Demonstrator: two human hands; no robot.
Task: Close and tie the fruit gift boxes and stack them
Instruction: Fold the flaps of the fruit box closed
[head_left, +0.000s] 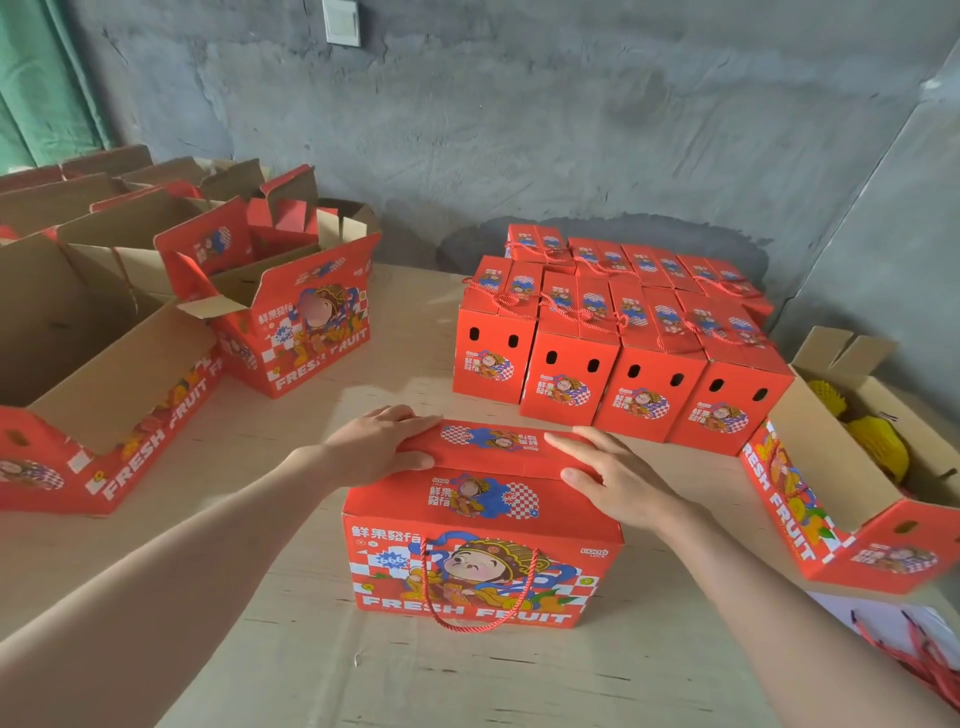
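Item under work: gift box (483, 561), red, stands upright at the near middle of the table (311, 675), printed front toward the camera, top flaps folded down into a ridge.
Handle: red cord (427, 582) hangs in a loose loop down the front face.
Left side: left hand (379, 441) lies over the left end of the top ridge, fingers straight and flat across it, thumb along the near slope; it grasps nothing.
Right side: right hand (618, 478) rests on the right end of the ridge, fingers extended and flat against the flap; it grasps nothing.
Finished stock: closed boxes (623, 364) stand in tight rows at the far right of the table, cords lying on their tops.
Unfinished stock: open boxes (291, 322) stand along the left side, flaps up.
Right edge: open carton (810, 493) holds yellow fruit (878, 447) in foam netting.
Backdrop: grey wall (571, 130) behind the table.
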